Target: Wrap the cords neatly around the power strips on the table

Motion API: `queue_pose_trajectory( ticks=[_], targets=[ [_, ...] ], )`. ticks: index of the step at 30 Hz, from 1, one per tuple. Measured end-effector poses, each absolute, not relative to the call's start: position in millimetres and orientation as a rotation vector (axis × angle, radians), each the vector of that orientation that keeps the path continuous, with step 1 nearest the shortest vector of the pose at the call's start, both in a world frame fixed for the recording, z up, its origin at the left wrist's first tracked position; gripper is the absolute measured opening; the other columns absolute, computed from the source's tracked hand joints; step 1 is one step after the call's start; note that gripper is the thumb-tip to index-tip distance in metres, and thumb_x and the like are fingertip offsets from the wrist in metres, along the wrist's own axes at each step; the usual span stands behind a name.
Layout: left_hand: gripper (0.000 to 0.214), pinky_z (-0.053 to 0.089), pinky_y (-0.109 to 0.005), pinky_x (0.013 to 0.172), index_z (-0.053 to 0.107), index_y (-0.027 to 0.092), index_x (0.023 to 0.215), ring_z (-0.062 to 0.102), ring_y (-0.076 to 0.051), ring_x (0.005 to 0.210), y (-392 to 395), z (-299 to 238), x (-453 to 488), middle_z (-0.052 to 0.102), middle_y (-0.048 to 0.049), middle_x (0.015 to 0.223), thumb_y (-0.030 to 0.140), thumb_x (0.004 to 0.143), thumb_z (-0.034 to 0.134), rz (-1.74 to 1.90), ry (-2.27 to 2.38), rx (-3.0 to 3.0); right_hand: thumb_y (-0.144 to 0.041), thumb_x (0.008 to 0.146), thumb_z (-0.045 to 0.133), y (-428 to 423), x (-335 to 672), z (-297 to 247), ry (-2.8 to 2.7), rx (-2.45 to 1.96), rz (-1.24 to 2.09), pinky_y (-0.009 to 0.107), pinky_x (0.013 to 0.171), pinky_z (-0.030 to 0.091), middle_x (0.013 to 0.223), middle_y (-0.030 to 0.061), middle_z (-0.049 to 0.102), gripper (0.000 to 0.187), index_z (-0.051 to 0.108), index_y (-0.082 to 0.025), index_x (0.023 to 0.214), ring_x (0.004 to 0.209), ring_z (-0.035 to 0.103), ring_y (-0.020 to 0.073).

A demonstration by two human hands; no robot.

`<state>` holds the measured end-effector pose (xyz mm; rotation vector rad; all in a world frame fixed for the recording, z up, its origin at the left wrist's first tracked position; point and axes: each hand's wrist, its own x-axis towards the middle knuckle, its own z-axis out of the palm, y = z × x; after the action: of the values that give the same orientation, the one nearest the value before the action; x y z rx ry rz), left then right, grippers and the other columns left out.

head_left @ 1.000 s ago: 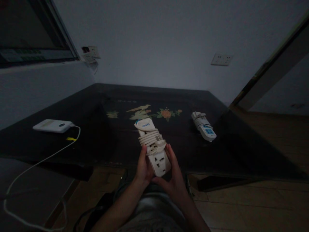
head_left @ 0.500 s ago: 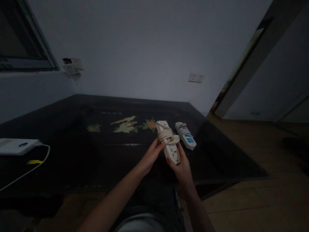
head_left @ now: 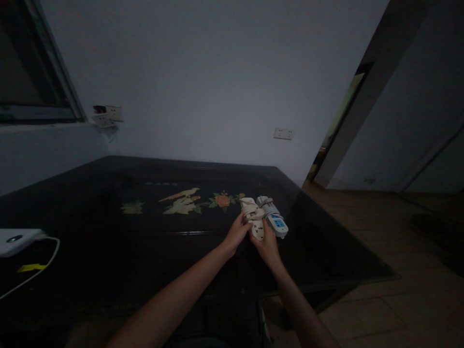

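Observation:
Both my hands hold a white power strip (head_left: 257, 229) whose beige cord (head_left: 250, 211) is wound around its upper half. My left hand (head_left: 237, 231) grips its left side, and my right hand (head_left: 266, 241) closes on the lower right side. Close to its right lies a second power strip (head_left: 278, 224), white with blue sockets and a grey cord wrapped about it. In this dim light I cannot tell whether the held strip touches the tabletop.
The dark table (head_left: 203, 270) bears a painted bird and flower (head_left: 222, 199). At left are a white device (head_left: 18, 240) with a white cable (head_left: 54, 251) and a yellow strip (head_left: 32, 267). Wall sockets (head_left: 283, 133) sit behind, and more (head_left: 108, 116) hang by the window.
Both hands have moved the held power strip away from me, down toward the table and beside the second strip. The camera view has tilted up slightly.

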<state>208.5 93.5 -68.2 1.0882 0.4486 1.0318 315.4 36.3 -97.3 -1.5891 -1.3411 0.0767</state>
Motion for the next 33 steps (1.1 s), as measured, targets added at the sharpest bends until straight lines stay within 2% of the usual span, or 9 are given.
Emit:
queue_pose_trajectory(
  ticks=[5,9,15,19,24,33],
  targets=[
    [0.06,0.033,-0.04,0.109,0.054,0.017,0.122,0.051,-0.024,0.123,102,-81,211,0.058,-0.0101,0.13,0.001,0.065,0.059,1.027,0.483,1.081,-0.027,0.069,0.06,40,322,-99,-1.417,-1.633,0.034,0.045,0.089,0.047,0.111,0.0138,0.064,0.058,0.053,-0.013,0.125,0.101,0.059,0.0303],
    [0.065,0.031,-0.043,0.11,0.048,0.017,0.128,0.045,-0.024,0.129,109,-87,214,0.05,-0.0127,0.138,0.001,0.066,0.061,1.036,0.518,1.077,-0.027,0.07,0.059,43,323,-100,-1.43,-1.703,-0.02,0.048,0.093,0.043,0.113,0.0161,0.062,0.062,0.049,-0.01,0.128,0.107,0.056,0.0324],
    [0.06,0.026,-0.042,0.113,0.055,0.015,0.12,0.044,-0.024,0.13,112,-91,214,0.052,-0.0131,0.136,0.0,0.063,0.065,1.034,0.524,1.122,-0.029,0.08,0.052,37,315,-97,-1.44,-1.778,-0.118,0.045,0.096,0.043,0.124,0.0189,0.054,0.054,0.049,-0.01,0.13,0.114,0.052,0.0319],
    [0.063,0.027,-0.044,0.113,0.055,0.017,0.122,0.041,-0.026,0.132,113,-96,215,0.049,-0.0117,0.139,0.0,0.063,0.065,1.029,0.547,1.147,-0.033,0.084,0.051,31,314,-96,-1.455,-1.788,-0.151,0.047,0.098,0.041,0.128,0.0198,0.051,0.05,0.05,-0.01,0.129,0.118,0.049,0.0321],
    [0.068,0.029,-0.044,0.111,0.051,0.016,0.127,0.042,-0.027,0.131,113,-98,215,0.047,-0.0138,0.14,0.0,0.062,0.064,1.009,0.55,1.179,-0.035,0.083,0.055,25,315,-94,-1.458,-1.811,-0.142,0.047,0.097,0.042,0.13,0.0209,0.05,0.051,0.052,-0.009,0.127,0.121,0.047,0.0332],
    [0.072,0.026,-0.046,0.112,0.047,0.019,0.134,0.039,-0.028,0.133,111,-96,211,0.046,-0.0131,0.141,0.011,0.066,0.07,0.973,0.526,1.257,-0.028,0.083,0.056,18,311,-92,-1.436,-1.804,-0.085,0.047,0.096,0.045,0.134,0.018,0.05,0.043,0.058,-0.014,0.124,0.123,0.049,0.0322]
  ],
)
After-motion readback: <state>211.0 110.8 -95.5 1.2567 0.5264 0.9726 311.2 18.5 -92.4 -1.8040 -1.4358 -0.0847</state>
